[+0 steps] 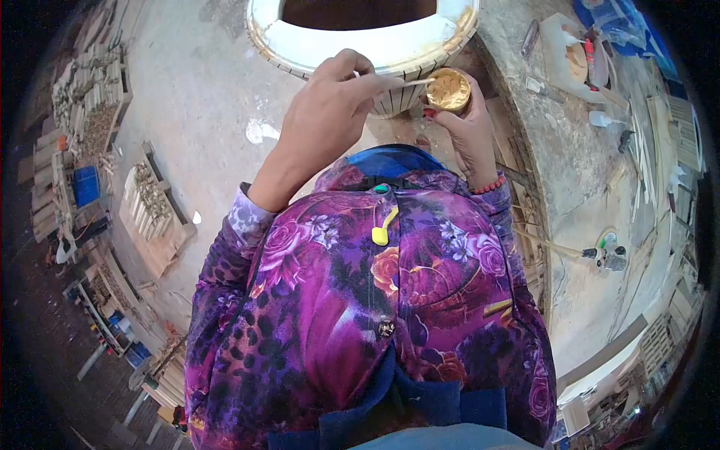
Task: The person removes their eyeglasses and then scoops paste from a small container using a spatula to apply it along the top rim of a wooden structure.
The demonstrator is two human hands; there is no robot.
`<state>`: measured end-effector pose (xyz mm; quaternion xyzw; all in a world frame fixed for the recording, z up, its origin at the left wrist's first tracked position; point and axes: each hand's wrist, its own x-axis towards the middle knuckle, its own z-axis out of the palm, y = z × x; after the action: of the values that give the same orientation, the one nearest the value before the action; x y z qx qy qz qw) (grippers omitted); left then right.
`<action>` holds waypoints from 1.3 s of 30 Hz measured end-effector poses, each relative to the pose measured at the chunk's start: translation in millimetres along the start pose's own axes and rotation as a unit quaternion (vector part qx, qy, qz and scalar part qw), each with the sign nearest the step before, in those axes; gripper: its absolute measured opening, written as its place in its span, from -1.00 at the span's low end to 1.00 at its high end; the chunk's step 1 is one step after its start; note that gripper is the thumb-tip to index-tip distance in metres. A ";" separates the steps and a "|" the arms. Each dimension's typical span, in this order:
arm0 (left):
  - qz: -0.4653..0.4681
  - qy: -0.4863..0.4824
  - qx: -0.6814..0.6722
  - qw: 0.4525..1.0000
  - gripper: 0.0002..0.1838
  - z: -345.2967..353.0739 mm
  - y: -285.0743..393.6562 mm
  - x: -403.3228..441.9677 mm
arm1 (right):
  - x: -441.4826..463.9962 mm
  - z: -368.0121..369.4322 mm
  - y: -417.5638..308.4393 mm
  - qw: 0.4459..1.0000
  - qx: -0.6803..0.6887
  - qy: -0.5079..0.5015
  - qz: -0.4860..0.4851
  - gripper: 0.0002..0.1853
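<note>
Two bare hands are working close together, just on the near side of a white ring-shaped piece (300,43) with a dark opening in its middle. The right hand (474,135), a red bracelet (489,185) circling its wrist, is curling partly closed around a small round pot (466,94), whose open top is facing up and showing gold stuff (448,90) inside. From the left, the left hand (321,112) is pinching a thin pale stick (415,82) between thumb and bent fingers. Its tip is lying at the pot's left edge; from where I am standing, I cannot tell whether it is sitting in the gold or only touching the rim.

I would say the person is picking up gold on the stick, or perhaps stirring it. Brownish-gold smears (455,31) are marking the right side of the white surface, and a slatted side (405,96) is showing below its edge. Moving on from this would be calling for a steady pot, a light pinch and the tip leaving cleanly over the rim, without dripping. Farther off to the right, a white tray (553,56) is lying on the floor (210,82).
</note>
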<state>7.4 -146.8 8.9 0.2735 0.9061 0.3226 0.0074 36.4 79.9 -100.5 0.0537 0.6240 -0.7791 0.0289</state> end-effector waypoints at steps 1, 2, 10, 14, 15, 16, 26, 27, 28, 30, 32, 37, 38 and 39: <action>0.001 0.000 0.001 1.000 -0.68 0.3 -1.2 2.8 | 0.5 1.1 -1.0 1.000 0.001 0.000 -0.001 -0.29; 0.009 0.040 0.052 0.998 -0.68 1.3 -3.0 6.5 | -0.7 3.6 -3.3 0.999 0.032 0.010 0.014 -0.28; 0.005 -0.018 0.023 1.000 -0.66 -13.4 -1.5 -2.1 | 0.9 9.8 -4.0 1.000 -0.015 0.006 -0.001 -0.28; 0.015 0.073 0.114 0.991 -0.70 -13.0 -13.8 -6.7 | -2.9 12.3 -7.2 0.994 -0.104 0.009 -0.017 -0.28; 0.008 0.050 0.097 0.994 -0.70 -12.4 -11.6 -8.7 | -4.0 13.3 -8.1 0.993 -0.120 0.012 -0.017 -0.27; 0.003 0.026 0.080 0.996 -0.70 -12.6 -11.2 -8.9 | -4.2 14.0 -7.6 0.993 -0.120 0.011 -0.017 -0.27; 0.037 0.042 0.067 0.996 -0.73 -17.4 -26.2 -13.3 | -8.1 20.0 -14.2 0.989 -0.145 -0.030 0.012 -0.27; 0.009 0.008 -0.014 1.000 -0.69 -23.1 -26.1 -13.5 | -8.5 20.7 -15.1 0.990 -0.138 -0.030 0.014 -0.27; -0.019 -0.025 -0.095 0.995 -0.65 -26.2 -26.1 -13.6 | -8.3 20.5 -14.4 0.990 -0.139 -0.031 0.014 -0.27; -0.007 0.004 -0.079 0.997 -0.62 -23.5 -30.2 -11.3 | -7.8 20.5 -11.9 0.991 -0.133 -0.027 0.004 -0.26; 0.006 0.032 -0.064 0.997 -0.60 -20.7 -33.0 -11.6 | -8.0 20.6 -14.0 0.989 -0.146 -0.027 0.002 -0.26; 0.055 0.050 0.162 0.984 -0.59 -29.9 -39.7 -14.2 | -8.3 21.6 -11.0 0.993 -0.119 -0.023 0.013 -0.26; 0.055 0.048 0.161 0.984 -0.59 -31.4 -40.6 -14.0 | -8.7 22.7 -14.1 0.992 -0.119 -0.023 0.017 -0.26; 0.052 0.064 0.127 0.989 -0.57 -32.4 -41.8 -13.0 | -8.5 23.2 -15.6 0.992 -0.119 -0.024 0.020 -0.26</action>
<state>-8.1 -199.0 7.9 0.2976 0.9228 0.2222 -0.1022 42.0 60.5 -79.4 0.0442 0.7104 -0.6993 0.0657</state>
